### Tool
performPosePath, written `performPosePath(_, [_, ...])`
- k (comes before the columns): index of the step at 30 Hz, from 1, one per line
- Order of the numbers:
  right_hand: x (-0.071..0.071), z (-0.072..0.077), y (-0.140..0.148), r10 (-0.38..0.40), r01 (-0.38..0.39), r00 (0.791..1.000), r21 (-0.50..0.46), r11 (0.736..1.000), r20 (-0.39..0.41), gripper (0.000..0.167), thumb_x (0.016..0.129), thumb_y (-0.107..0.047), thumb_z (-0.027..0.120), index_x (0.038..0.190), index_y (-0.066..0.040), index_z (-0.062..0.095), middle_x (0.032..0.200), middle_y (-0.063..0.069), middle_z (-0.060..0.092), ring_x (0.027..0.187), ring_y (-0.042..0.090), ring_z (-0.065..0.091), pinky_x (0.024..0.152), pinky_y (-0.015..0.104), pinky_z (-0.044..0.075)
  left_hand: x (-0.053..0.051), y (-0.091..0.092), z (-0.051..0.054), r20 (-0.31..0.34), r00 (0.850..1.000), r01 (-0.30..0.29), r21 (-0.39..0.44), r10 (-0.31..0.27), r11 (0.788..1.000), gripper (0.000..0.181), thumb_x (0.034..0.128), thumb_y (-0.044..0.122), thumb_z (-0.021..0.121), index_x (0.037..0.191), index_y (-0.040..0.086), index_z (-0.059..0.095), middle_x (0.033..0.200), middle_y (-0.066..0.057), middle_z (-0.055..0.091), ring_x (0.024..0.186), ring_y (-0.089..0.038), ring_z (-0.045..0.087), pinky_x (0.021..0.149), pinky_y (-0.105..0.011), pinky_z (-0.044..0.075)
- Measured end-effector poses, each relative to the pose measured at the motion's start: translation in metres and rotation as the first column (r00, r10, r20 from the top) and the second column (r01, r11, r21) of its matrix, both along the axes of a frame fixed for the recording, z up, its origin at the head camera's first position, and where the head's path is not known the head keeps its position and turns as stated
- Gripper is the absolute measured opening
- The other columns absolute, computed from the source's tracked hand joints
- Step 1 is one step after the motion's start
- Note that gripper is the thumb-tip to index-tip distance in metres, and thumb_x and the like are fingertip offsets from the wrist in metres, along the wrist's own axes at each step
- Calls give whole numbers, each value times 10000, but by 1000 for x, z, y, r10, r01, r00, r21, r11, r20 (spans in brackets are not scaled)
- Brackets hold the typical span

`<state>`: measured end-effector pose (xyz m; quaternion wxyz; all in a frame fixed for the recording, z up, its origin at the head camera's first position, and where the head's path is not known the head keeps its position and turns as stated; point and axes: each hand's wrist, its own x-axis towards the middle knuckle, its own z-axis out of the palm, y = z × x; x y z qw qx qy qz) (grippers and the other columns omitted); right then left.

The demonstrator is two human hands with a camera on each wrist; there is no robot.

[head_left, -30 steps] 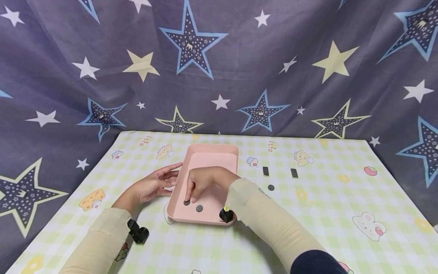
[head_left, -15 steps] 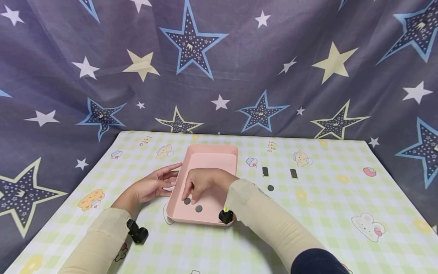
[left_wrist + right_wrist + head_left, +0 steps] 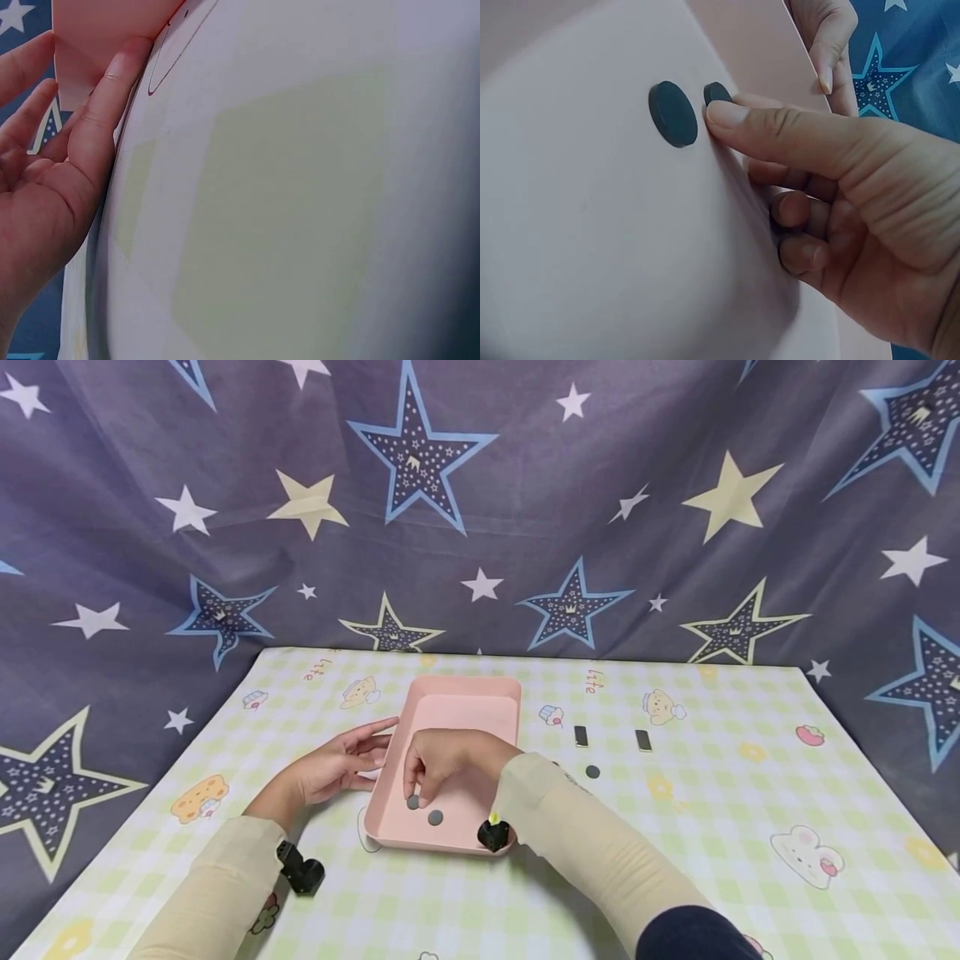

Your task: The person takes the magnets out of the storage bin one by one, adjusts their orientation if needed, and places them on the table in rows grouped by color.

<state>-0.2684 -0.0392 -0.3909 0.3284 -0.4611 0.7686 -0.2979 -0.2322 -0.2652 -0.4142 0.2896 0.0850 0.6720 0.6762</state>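
Note:
A pink tray [image 3: 465, 687] stands on the table, with two small dark grey discs inside near its front left corner. My right hand [image 3: 442, 764] reaches into it, pinching one disc [image 3: 413, 802] between thumb and index finger; in the right wrist view that disc [image 3: 718, 93] is partly covered by the thumb. Close by, the other disc [image 3: 673, 114] lies flat on the tray floor. My left hand [image 3: 341, 766] rests against the tray's left wall, its fingers spread and fairly straight. The left wrist view has this hand [image 3: 67, 157] touching the pink wall.
To the tray's right lie two dark rectangular pieces, one nearer [image 3: 581, 737] and one farther right [image 3: 643, 741]. A loose disc [image 3: 592, 772] lies in front of them, and another small dark thing [image 3: 555, 763] peeks out by the right sleeve. A starry curtain [image 3: 480, 510] hangs behind.
The disc at my right fingertips has shifted slightly to the right, toward the other disc. My left hand and the tray have stayed in place.

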Motion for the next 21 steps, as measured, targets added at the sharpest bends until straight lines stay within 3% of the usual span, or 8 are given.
performPosePath(10, [-1,-2,1,-21,20,999,-5,1000,-41,110,721,10,837,777,-45,760,589,-55,619,554,20,493,558,154,399,1,-1,-1,0,1000,1,7,-1,1000,774,949,21,569,1579,135,135,1596,-211,149,1227,-156,509,941,-465,490])
performPosePath(17, [-1,-3,1,-14,15,999,-13,1000,30,174,714,75,815,855,-11,760,581,-2,610,520,47,482,534,167,379,0,-2,-2,-17,1000,6,-11,-6,1000,773,949,27,567,1580,137,134,1583,-235,168,1234,-205,516,936,-460,496])
performPosePath(21, [-2,-3,1,-22,22,1000,-11,1000,18,160,713,90,807,824,-18,765,581,-8,621,526,46,496,545,165,396,-1,-2,-1,-16,1000,7,-12,-7,1000,768,952,29,565,1580,141,137,1585,-228,169,1250,-217,503,938,-466,493])
